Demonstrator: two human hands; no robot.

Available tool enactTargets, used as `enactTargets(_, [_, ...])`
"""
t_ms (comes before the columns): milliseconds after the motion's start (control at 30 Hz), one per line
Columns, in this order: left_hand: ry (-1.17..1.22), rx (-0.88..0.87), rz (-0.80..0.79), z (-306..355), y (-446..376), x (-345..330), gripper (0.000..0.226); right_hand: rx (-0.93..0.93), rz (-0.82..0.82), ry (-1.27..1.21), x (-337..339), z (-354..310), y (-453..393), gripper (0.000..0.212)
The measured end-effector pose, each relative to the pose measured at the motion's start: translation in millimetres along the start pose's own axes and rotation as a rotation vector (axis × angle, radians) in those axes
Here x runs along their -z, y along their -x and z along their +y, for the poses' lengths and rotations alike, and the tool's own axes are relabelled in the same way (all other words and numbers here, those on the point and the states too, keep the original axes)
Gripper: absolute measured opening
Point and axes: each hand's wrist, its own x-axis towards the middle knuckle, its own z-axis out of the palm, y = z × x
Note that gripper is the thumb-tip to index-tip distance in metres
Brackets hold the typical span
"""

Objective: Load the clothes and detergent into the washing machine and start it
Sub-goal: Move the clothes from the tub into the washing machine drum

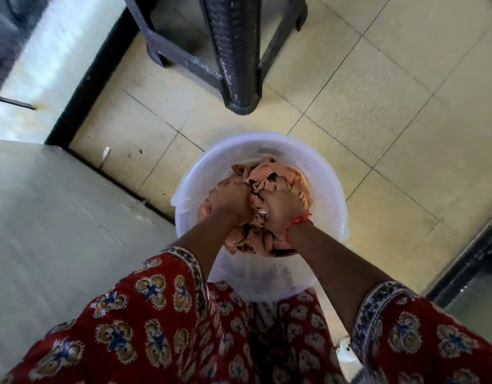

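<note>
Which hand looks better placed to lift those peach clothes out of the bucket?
Neither alone. The left hand and right hand both grip the peach clothes in the white bucket; such a big bundle probably needs both.

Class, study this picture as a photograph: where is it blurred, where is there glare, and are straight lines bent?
Head view: motion blur smears the upper left; glare washes out the bucket rim; floor tile lines bow from the wide lens; hands gripping clothes stay fairly sharp.
</note>
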Motion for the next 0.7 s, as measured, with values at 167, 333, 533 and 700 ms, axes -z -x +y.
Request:
enactTargets(167, [0.022, 0.011, -0.012, 22, 77, 98, 0.063, 0.033, 0.033, 0.015, 99, -30, 79, 0.055])
enactTargets(333, [0.025, -0.025, 0.072, 46, 163, 197, 0.047, 0.076, 0.105, -0.003, 199, -64, 167, 0.052])
enactTargets(533, [0.173, -0.070, 0.211, 70, 284, 293, 0.031, 0.152, 0.254, 0.013, 299, -103, 289, 0.040])
enactTargets(700, [0.190, -0.094, 0.330, 89, 378, 360, 0.028, 0.191, 0.367, 0.099, 364, -132, 382, 0.042])
